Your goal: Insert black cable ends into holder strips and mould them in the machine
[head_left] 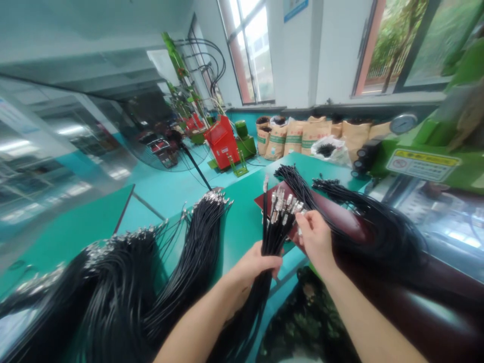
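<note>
My left hand (263, 262) is wrapped round a bundle of black cables (273, 241), held upright in front of me. Silver metal connectors (282, 204) crown its top end, and one cable pokes up higher than the others. At the bundle's right side, my right hand (314, 234) pinches one of the connector ends between thumb and fingers. The lower part of the bundle hangs down behind my left forearm.
Thick heaps of black cables (121, 282) with metal ends cover the left of the green table (242, 212). More cables (378, 227) lie across a dark red board (416, 297) on the right, beside a green machine (427, 136). Paper sacks (298, 136) line the wall; a fan (166, 146) stands left.
</note>
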Motion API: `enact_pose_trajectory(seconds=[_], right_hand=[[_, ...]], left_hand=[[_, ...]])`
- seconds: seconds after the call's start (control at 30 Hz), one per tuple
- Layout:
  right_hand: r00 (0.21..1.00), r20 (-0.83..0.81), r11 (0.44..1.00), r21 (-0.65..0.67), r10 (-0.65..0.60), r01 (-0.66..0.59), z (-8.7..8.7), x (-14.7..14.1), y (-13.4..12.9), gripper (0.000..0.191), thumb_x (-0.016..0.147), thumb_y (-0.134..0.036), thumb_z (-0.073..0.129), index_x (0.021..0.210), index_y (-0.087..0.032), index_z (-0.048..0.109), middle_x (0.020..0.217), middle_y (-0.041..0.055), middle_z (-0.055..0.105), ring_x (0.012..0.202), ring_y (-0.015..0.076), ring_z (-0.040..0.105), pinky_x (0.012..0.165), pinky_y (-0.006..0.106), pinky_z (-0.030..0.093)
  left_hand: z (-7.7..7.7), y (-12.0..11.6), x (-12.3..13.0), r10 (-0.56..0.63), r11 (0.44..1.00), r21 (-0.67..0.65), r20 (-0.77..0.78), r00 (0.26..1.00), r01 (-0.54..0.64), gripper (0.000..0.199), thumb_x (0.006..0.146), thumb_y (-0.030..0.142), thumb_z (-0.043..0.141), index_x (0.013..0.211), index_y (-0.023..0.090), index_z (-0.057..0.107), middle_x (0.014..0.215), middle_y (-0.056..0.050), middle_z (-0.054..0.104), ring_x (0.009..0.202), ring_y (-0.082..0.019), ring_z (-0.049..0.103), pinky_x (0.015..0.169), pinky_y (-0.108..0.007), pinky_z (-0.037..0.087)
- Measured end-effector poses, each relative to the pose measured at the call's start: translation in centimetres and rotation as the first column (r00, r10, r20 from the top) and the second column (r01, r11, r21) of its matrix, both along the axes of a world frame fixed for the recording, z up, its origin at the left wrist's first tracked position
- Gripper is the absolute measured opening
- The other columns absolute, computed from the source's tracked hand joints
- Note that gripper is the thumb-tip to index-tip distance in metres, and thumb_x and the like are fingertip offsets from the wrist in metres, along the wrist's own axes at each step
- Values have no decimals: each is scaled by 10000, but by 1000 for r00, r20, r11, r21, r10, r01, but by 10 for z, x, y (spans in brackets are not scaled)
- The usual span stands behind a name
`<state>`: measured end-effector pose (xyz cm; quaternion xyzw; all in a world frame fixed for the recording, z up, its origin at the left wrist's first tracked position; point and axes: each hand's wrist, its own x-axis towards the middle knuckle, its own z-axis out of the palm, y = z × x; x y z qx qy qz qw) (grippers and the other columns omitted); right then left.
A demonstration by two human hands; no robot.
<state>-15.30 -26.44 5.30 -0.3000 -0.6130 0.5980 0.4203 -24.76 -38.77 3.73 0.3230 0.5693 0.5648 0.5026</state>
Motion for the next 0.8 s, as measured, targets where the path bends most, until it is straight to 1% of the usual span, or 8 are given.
enact_pose_trajectory(seconds=[0.17, 0.27, 0.37, 0.43, 0.57, 0.63, 0.73, 0.8], right_hand=[[937, -143, 936, -108, 320, -336, -20, -8, -18, 357, 641, -324, 730, 897, -195, 519, 803, 13, 631, 752, 175, 603, 661, 292, 495], [884, -219, 877, -164, 414, -451, -24, -10, -26, 252, 677, -252, 705, 882, -192, 572, 801, 1, 636, 655, 146, 598, 597, 276, 500], [836, -372, 793, -314, 403, -522, -24, -8, -28, 194, 674, -241, 694, 794, -195, 548, 574, -56, 549, 376, 111, 467, 335, 255, 402], [810, -453, 752, -364, 371, -549, -24, -7, -28, 184, 681, -233, 680, 791, -194, 538, 552, -56, 532, 358, 116, 451, 295, 247, 358], [806, -484, 760, -362, 342, -539, -24, -4, -28, 207, 678, -224, 688, 841, -177, 569, 695, -9, 605, 460, 118, 511, 361, 238, 387], [815, -475, 773, -359, 331, -523, -24, -3, -29, 242, 654, -203, 704, 866, -170, 593, 745, 2, 626, 561, 127, 553, 478, 249, 446], [853, -448, 789, -406, 268, -461, -21, -3, -30, 213, 612, -144, 681, 815, -154, 621, 718, 2, 632, 683, 148, 578, 674, 278, 464], [883, -427, 787, -470, 192, -399, -20, -4, -31, 158, 585, -105, 624, 733, -160, 607, 658, -13, 614, 660, 147, 564, 664, 274, 446]], left_hand=[[1, -1, -6, 6, 1000, 24, 9, 1000, -6, 197, 612, 242, 700, 639, 107, 560, 475, 3, 517, 422, -85, 456, 441, -213, 362], [4, 0, -7, -14, 999, 32, 27, 1000, 13, 245, 616, 281, 720, 619, 91, 566, 526, -19, 537, 445, -89, 483, 447, -213, 376], [8, 0, -4, 21, 997, 76, 108, 994, -30, 286, 689, 347, 677, 792, 100, 576, 664, -53, 599, 521, -129, 560, 478, -235, 430], [11, -1, -1, 95, 991, 76, 154, 983, -107, 327, 709, 350, 665, 914, 129, 537, 718, -58, 623, 557, -161, 599, 490, -261, 463], [13, -2, 3, 243, 968, 25, 186, 952, -251, 349, 699, 331, 681, 933, 162, 485, 659, -20, 619, 555, -180, 619, 513, -292, 495], [12, -2, 3, 319, 945, 17, 184, 930, -327, 346, 678, 318, 701, 904, 167, 487, 665, -5, 617, 564, -162, 615, 543, -286, 500], [6, 0, 3, 399, 912, 62, 103, 911, -407, 336, 634, 278, 736, 861, 155, 520, 746, -6, 629, 628, -127, 606, 611, -248, 492], [2, 0, 3, 414, 906, 92, 9, 910, -413, 313, 630, 267, 737, 845, 149, 543, 792, -7, 631, 686, -118, 597, 654, -227, 478]])
